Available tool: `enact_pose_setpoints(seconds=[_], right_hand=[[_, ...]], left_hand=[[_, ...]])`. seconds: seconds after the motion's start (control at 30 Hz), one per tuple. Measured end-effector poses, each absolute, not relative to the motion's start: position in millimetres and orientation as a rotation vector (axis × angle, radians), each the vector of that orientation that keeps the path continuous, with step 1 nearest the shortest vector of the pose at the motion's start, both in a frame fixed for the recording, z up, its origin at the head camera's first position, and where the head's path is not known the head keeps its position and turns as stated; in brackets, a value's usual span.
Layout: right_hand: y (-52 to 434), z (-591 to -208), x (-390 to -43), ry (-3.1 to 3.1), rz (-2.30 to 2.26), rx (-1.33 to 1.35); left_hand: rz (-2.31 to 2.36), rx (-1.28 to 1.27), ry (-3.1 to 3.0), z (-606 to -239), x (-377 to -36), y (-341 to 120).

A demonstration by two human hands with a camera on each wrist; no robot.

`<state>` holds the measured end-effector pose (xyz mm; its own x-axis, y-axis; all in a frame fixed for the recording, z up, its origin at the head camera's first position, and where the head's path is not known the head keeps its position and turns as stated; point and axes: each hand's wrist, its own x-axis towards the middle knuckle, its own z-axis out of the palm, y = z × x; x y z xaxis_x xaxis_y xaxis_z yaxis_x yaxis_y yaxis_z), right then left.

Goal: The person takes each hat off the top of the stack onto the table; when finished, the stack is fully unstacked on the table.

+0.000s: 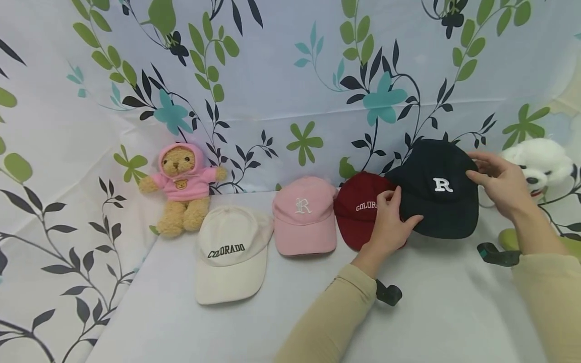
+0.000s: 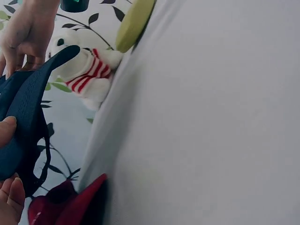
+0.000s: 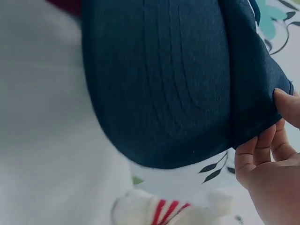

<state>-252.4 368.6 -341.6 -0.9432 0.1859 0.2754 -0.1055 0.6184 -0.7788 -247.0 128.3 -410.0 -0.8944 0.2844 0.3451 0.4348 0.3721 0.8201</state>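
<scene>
A dark navy baseball cap point(image 1: 436, 201) with a white letter R is held up at the right, its brim facing down and forward. My left hand point(image 1: 390, 217) pinches the cap's left edge between thumb and fingers. On the opposite side, my right hand point(image 1: 504, 184) grips the edge of the crown, thumb in front and fingers behind. In the right wrist view the brim point(image 3: 159, 93) fills the middle, with the right hand point(image 3: 272, 154) at the cap's edge. Partly covered by the navy cap and left hand is a dark red cap point(image 1: 358, 206).
Left of the red cap lie a pink cap point(image 1: 305, 217) and a cream cap point(image 1: 233, 257) lettered COLORADO. A teddy bear point(image 1: 183, 186) in a pink hoodie leans at the back left. A white plush dog point(image 1: 540, 161) sits behind the right hand, near a yellow-green object point(image 2: 136, 26).
</scene>
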Motion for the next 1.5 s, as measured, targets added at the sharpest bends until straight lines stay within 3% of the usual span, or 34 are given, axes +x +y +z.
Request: enact_pose_setpoints(seconds=[0.6,1.03,1.5], right_hand=[[373.7,-382.8,-263.5,-2.611,1.155,-0.109],[373.9,-395.7,-276.2,-2.644,1.156,-0.095],[374.7,-389.5,-263.3,-2.711,1.027,0.011]], left_hand=[[-1.152,-0.369,-2.874,-426.0,-243.4,164.6],[-1.035,-0.355,-3.013,-421.3,-243.8,165.7],[-1.476,-0.492,-2.808,-421.9,-238.0,139.9]])
